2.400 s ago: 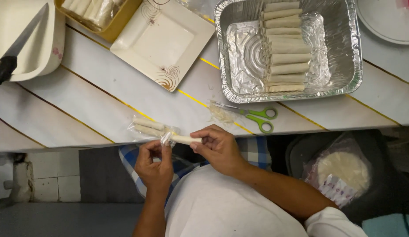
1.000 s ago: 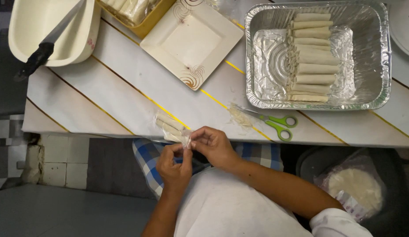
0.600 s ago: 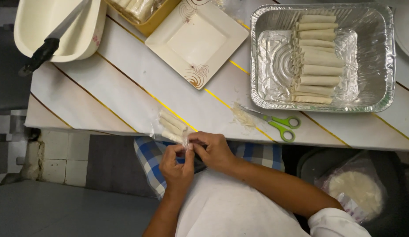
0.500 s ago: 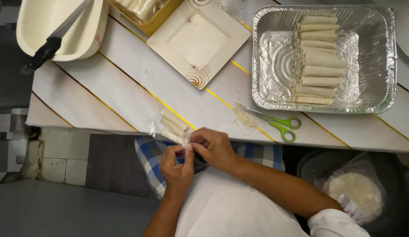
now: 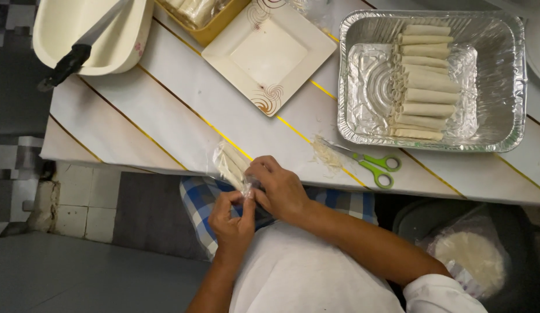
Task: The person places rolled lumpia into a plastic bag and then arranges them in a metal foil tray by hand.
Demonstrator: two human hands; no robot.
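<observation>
A small clear plastic bag (image 5: 231, 164) with pale rolled sticks inside lies at the near edge of the white table (image 5: 165, 122). My left hand (image 5: 232, 222) and my right hand (image 5: 280, 189) meet at the bag's near end, both pinching the plastic there. Whatever sits between the fingertips is hidden. A foil tray (image 5: 363, 87) at the back right holds a column of several pale rolls (image 5: 422, 81).
Green-handled scissors (image 5: 371, 165) lie beside pale shreds near the tray. A square cream plate (image 5: 269, 53) sits mid-table. A cream dish (image 5: 116, 40) at the far left carries a black-handled knife (image 5: 78, 55). A bag of round flat wrappers (image 5: 470, 258) rests below right.
My hands have drawn closer to my body at the table edge. The single roll held earlier is no longer seen; both hands now pinch the bag's end.
</observation>
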